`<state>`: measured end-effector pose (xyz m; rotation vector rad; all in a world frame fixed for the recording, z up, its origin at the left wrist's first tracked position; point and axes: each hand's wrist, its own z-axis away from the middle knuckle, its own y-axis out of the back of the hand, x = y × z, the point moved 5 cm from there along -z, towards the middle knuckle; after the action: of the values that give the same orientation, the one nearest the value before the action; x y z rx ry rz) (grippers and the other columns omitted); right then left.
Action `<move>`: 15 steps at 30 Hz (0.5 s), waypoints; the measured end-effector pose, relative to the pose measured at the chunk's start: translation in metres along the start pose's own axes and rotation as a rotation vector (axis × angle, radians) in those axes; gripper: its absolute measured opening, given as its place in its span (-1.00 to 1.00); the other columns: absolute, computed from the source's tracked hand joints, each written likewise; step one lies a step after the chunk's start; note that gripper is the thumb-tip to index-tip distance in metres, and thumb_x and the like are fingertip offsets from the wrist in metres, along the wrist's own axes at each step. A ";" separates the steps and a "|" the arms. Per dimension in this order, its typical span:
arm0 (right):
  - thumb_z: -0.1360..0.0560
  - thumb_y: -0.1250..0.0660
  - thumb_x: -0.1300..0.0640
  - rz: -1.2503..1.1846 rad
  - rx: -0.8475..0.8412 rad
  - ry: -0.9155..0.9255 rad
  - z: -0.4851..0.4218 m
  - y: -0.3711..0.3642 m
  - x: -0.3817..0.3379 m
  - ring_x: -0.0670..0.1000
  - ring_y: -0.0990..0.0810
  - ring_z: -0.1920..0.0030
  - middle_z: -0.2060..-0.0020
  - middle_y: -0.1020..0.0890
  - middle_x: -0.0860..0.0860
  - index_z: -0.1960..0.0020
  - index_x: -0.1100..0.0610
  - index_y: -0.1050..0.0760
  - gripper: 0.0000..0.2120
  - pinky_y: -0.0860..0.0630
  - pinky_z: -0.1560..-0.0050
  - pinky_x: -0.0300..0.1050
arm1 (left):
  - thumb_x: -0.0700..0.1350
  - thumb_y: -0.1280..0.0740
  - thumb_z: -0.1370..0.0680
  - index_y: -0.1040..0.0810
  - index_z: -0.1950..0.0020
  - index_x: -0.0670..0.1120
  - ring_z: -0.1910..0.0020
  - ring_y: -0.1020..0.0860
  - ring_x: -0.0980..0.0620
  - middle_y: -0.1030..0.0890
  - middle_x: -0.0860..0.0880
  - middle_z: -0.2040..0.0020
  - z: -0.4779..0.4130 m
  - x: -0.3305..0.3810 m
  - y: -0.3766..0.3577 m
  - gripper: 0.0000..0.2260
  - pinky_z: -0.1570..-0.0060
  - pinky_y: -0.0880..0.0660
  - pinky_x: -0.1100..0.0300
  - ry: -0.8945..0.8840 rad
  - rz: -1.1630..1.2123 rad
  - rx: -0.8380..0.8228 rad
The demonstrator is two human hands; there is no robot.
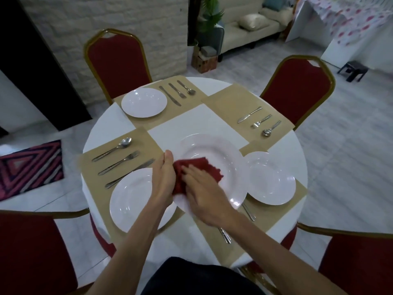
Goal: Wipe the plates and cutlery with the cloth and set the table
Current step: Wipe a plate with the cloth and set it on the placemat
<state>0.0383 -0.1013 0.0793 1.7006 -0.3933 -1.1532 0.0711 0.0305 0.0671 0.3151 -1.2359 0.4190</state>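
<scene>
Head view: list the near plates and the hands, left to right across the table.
Going right: plate on the left mat → left hand → plate being wiped → plate on the right. The right hand and the red cloth overlap the wiped plate, so I leave them out.

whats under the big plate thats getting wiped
Below the big plate, a tan placemat shows, with cutlery handles poking out near its lower edge. Their heads, and anything else there, are covered by the plate and the right hand.
</scene>
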 end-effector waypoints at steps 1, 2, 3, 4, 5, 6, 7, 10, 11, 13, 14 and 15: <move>-0.63 0.01 -0.02 0.074 0.041 -0.033 -0.012 0.006 0.014 0.05 -0.24 -0.60 -0.57 -0.36 0.00 -0.52 0.11 -0.41 -0.46 -0.21 -0.57 0.15 | 0.14 -0.16 -0.66 -0.56 0.06 -0.12 0.01 -0.59 -0.03 -0.61 -0.03 0.06 0.001 -0.002 0.001 -0.63 -0.12 -0.51 0.03 0.007 0.018 -0.004; -0.64 -0.01 0.00 0.142 0.087 -0.088 -0.019 0.013 0.028 0.08 -0.25 -0.60 -0.56 -0.37 0.01 -0.52 0.10 -0.41 -0.49 -0.24 -0.55 0.18 | 0.16 -0.17 -0.65 -0.55 0.02 -0.17 0.02 -0.56 -0.01 -0.58 -0.03 0.08 0.003 -0.002 0.003 -0.59 -0.10 -0.50 0.02 0.007 0.017 -0.010; -0.66 -0.05 0.04 0.199 0.124 -0.157 -0.019 0.019 0.041 0.10 -0.24 -0.60 -0.56 -0.38 0.02 -0.52 0.11 -0.40 -0.52 -0.22 -0.55 0.19 | 0.21 -0.17 -0.62 -0.54 0.00 -0.16 0.02 -0.53 0.01 -0.56 0.00 0.08 0.002 -0.001 0.007 -0.57 -0.11 -0.51 0.00 0.009 0.011 -0.014; -0.65 -0.10 0.08 0.257 0.162 -0.216 -0.013 0.023 0.049 0.12 -0.23 -0.60 -0.54 -0.40 0.04 -0.51 0.13 -0.41 -0.55 -0.18 -0.57 0.18 | 0.24 -0.17 -0.60 -0.55 0.02 -0.11 0.01 -0.53 0.04 -0.58 0.04 0.06 -0.001 -0.001 0.013 -0.57 -0.12 -0.51 -0.02 0.016 0.012 -0.014; -0.62 -0.16 0.13 0.312 0.202 -0.249 -0.001 0.024 0.049 0.15 -0.26 -0.59 -0.51 -0.45 0.08 -0.48 0.16 -0.46 -0.56 -0.15 -0.56 0.16 | 0.25 -0.16 -0.61 -0.57 0.02 -0.03 -0.04 -0.56 0.06 -0.61 0.08 0.02 -0.003 0.003 0.019 -0.61 -0.12 -0.52 -0.02 0.030 0.031 -0.004; -0.57 -0.21 0.15 0.343 0.218 -0.262 0.015 0.021 0.042 0.17 -0.32 -0.56 -0.45 -0.51 0.10 -0.42 0.19 -0.51 -0.56 -0.15 -0.53 0.15 | 0.23 -0.16 -0.63 -0.60 -0.02 0.03 -0.09 -0.60 0.06 -0.66 0.10 -0.04 -0.006 0.005 0.024 -0.65 -0.15 -0.55 -0.01 0.045 0.058 0.008; -0.54 -0.22 0.14 0.345 0.209 -0.258 0.030 0.015 0.029 0.17 -0.38 -0.52 -0.41 -0.56 0.10 -0.37 0.20 -0.56 -0.57 -0.17 -0.50 0.14 | 0.21 -0.15 -0.65 -0.62 -0.10 0.06 -0.12 -0.62 0.04 -0.68 0.08 -0.10 -0.008 0.007 0.028 -0.67 -0.18 -0.56 -0.03 0.054 0.082 0.024; -0.59 -0.05 0.05 0.075 0.048 -0.185 0.038 -0.012 -0.021 0.07 -0.27 -0.59 -0.52 -0.44 0.08 -0.47 0.18 -0.46 -0.48 -0.15 -0.58 0.14 | 0.17 -0.12 -0.67 -0.61 -0.05 -0.02 -0.04 -0.62 -0.01 -0.67 0.01 0.00 0.003 0.008 0.020 -0.64 -0.20 -0.54 -0.06 0.002 -0.006 0.039; -0.62 0.00 0.03 -0.002 0.036 -0.170 0.026 -0.012 -0.032 0.06 -0.17 -0.63 -0.58 -0.33 0.08 -0.53 0.19 -0.37 -0.45 -0.07 -0.62 0.14 | 0.16 -0.12 -0.68 -0.58 0.07 -0.06 0.06 -0.60 -0.02 -0.64 0.00 0.12 0.011 0.006 0.013 -0.62 -0.14 -0.54 -0.04 -0.022 -0.049 0.037; -0.64 -0.02 0.06 0.043 0.065 -0.220 -0.003 -0.001 -0.024 0.05 -0.02 -0.66 -0.63 -0.19 0.08 -0.60 0.18 -0.23 -0.45 0.07 -0.64 0.11 | 0.13 -0.12 -0.68 -0.49 0.22 -0.09 0.22 -0.50 0.01 -0.54 0.04 0.29 0.023 0.004 0.006 -0.59 0.00 -0.49 -0.02 -0.062 -0.079 0.031; -0.65 -0.06 0.08 0.113 0.080 -0.258 -0.013 0.005 -0.010 0.05 0.00 -0.66 -0.64 -0.17 0.07 -0.62 0.17 -0.19 -0.45 0.09 -0.64 0.12 | 0.11 -0.12 -0.69 -0.45 0.23 -0.10 0.24 -0.46 0.03 -0.50 0.07 0.31 0.025 0.005 0.006 -0.59 0.06 -0.46 0.00 -0.087 -0.094 0.033; -0.65 -0.11 0.11 0.170 0.095 -0.311 -0.016 0.011 0.009 0.06 -0.01 -0.66 -0.64 -0.17 0.07 -0.63 0.17 -0.17 -0.45 0.09 -0.62 0.14 | 0.10 -0.12 -0.69 -0.41 0.24 -0.09 0.26 -0.42 0.05 -0.46 0.10 0.33 0.025 0.010 0.010 -0.60 0.11 -0.42 0.02 -0.104 -0.113 0.034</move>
<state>0.0584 -0.1034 0.0848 1.5351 -0.7812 -1.2904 0.0487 0.0295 0.0845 0.4380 -1.3066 0.3300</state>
